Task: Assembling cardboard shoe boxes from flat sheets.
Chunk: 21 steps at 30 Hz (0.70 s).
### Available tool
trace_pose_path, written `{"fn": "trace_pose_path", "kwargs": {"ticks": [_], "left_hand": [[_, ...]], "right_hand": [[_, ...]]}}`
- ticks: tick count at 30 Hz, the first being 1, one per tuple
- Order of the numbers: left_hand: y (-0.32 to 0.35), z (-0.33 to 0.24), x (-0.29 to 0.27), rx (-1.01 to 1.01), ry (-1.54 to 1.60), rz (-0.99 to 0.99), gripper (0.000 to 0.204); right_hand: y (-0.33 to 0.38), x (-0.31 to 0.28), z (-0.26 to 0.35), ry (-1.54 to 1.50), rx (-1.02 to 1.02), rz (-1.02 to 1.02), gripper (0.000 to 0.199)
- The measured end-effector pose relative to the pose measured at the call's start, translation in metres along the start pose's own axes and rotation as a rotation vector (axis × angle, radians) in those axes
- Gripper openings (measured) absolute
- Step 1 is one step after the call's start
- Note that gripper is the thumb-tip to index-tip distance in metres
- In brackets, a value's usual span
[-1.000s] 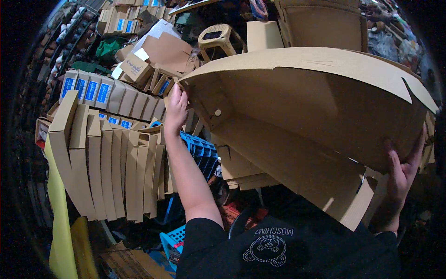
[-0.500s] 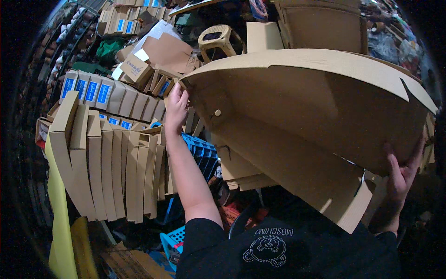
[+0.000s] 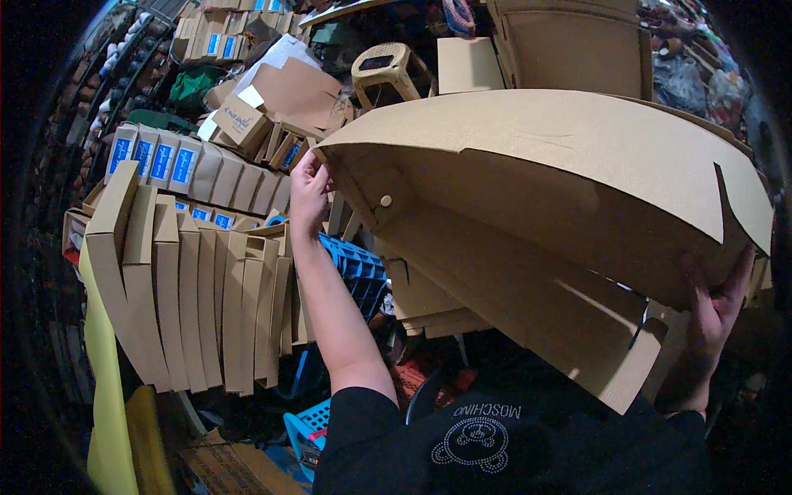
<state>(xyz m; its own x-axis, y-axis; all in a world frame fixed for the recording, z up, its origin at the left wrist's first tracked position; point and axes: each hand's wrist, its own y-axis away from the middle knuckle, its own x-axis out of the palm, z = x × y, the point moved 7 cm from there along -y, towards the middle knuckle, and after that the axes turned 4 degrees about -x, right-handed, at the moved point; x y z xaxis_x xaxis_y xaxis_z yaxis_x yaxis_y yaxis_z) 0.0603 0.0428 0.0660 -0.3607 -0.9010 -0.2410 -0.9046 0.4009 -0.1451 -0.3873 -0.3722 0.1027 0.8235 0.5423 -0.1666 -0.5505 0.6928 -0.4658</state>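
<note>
Cardboard sheet (image 3: 561, 198), big and half folded, fills my view above my chest. My left hand (image 3: 309, 191) pinches its left corner, fingers closed on the edge; my right hand (image 3: 716, 307) cups its right end from below. Left of the sheet stands a row of folded boxes (image 3: 190, 305); a blue crate (image 3: 359, 272) sits under its left corner, a stool (image 3: 394, 74) beyond it.

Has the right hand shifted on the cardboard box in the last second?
Yes. The right hand has slid up the cardboard box's right end, toward the notched flap corner.
</note>
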Motion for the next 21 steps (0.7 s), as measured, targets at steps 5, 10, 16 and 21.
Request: {"fn": "trace_pose_path", "kwargs": {"ticks": [5, 10, 16, 21], "left_hand": [[0.004, -0.003, 0.004, -0.026, 0.027, -0.005, 0.026], [0.001, -0.002, 0.004, 0.047, -0.061, -0.001, 0.027], [0.002, -0.012, 0.012, 0.233, -0.400, -0.182, 0.030], [-0.006, -0.008, 0.006, 0.213, -0.359, -0.132, 0.026]], "right_hand": [[0.002, 0.005, 0.002, -0.074, 0.029, -0.009, 0.079], [-0.008, 0.008, 0.017, -0.039, -0.123, 0.037, 0.081], [-0.008, 0.007, 0.015, 0.003, -0.125, 0.016, 0.085], [-0.006, 0.004, 0.011, -0.060, -0.151, 0.050, 0.088]]}}
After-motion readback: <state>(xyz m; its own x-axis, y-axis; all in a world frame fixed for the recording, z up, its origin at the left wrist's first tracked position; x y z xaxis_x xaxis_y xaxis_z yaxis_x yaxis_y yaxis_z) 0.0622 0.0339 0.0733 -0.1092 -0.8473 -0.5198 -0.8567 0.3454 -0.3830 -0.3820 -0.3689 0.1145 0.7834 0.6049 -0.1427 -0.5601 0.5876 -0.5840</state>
